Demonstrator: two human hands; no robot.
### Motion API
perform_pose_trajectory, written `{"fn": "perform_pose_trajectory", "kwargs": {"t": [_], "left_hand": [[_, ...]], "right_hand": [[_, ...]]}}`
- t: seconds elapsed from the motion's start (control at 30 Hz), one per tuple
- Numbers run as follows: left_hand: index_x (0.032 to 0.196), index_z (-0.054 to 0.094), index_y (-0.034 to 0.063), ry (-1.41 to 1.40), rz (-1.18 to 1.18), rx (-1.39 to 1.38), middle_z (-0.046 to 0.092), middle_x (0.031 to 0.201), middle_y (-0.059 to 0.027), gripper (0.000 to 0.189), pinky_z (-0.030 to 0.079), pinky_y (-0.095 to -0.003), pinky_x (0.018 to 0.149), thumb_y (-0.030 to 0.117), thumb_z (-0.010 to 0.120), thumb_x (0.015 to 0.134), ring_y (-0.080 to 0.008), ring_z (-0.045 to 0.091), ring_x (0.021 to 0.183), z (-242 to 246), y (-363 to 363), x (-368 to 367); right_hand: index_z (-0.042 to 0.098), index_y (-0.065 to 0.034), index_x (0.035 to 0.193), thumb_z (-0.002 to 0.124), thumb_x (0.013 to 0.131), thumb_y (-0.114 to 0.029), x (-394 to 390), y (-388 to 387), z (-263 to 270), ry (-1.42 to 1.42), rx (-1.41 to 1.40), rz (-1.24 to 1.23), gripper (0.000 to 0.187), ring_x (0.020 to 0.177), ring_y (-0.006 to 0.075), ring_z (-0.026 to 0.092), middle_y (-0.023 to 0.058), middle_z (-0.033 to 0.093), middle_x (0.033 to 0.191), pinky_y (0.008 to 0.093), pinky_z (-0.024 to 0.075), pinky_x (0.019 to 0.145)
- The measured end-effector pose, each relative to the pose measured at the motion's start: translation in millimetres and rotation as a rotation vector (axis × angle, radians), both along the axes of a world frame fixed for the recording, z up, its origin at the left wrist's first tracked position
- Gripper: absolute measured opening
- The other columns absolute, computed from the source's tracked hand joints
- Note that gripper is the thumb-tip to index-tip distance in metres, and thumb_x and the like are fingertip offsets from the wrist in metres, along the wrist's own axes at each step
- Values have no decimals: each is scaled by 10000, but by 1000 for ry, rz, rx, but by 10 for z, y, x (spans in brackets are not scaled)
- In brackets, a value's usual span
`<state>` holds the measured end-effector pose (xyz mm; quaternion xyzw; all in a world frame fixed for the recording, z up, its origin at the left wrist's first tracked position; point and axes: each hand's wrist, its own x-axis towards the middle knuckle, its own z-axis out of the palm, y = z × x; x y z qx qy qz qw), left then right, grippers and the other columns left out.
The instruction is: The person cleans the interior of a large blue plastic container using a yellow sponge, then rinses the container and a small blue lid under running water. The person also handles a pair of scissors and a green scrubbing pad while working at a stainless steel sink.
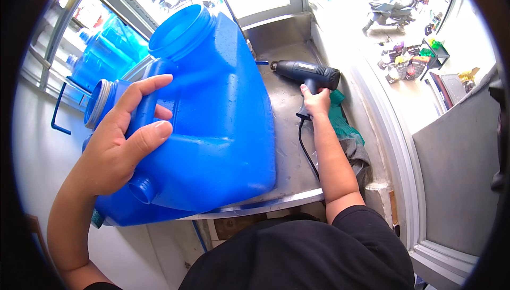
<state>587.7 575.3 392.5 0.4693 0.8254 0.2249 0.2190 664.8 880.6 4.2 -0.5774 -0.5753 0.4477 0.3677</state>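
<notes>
A large blue plastic water container leans in front of me, with a wide round neck and a small spout low on its near side. My left hand is at its moulded handle, index finger across it and another fingertip showing past its far side. To the right, my right hand grips the handle of a dark heat gun. Its nozzle points left towards the container, and a black cord hangs from the grip. The heat gun is just over a stainless steel sink.
A second blue container stands behind on the left. Clear blue water bottles show through the window frame. Green cloth and grey cloth lie along the sink's right side. A blue metal rod sticks out at left.
</notes>
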Motion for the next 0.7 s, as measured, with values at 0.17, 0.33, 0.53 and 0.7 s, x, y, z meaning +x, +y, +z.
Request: {"fn": "perform_pose_trajectory", "kwargs": {"t": [0.17,0.33,0.53,0.7], "left_hand": [[1454,361,125,-2,-34,13,543,1116,-118,614,479,-329,925,397,550,937,-188,578,1007,-5,-17,-2],[1451,368,124,129,-124,31,546,1140,-138,621,419,-372,1010,474,505,955,-222,547,1082,-57,-13,-61],[1427,403,139,173,-176,91,463,1351,-214,621,414,-429,1042,531,476,951,-341,506,1220,-159,14,-205],[1418,427,166,346,-217,100,452,1398,-239,607,415,-449,1054,546,456,946,-397,512,1237,-237,20,-319]], "right_hand": [[577,59,1058,821,761,-374,-12,-89,42,235,-58,-83,579,886,199,636,135,663,1010,307,495,797],[627,47,1043,794,770,-408,213,-363,399,305,-9,6,557,812,202,654,144,687,898,313,502,754],[651,27,989,792,786,-346,699,-947,1001,341,122,87,447,664,131,629,83,675,757,271,491,619],[613,8,1042,798,801,-248,1344,-1499,1412,415,348,66,397,683,108,625,57,660,798,244,488,620]]}}
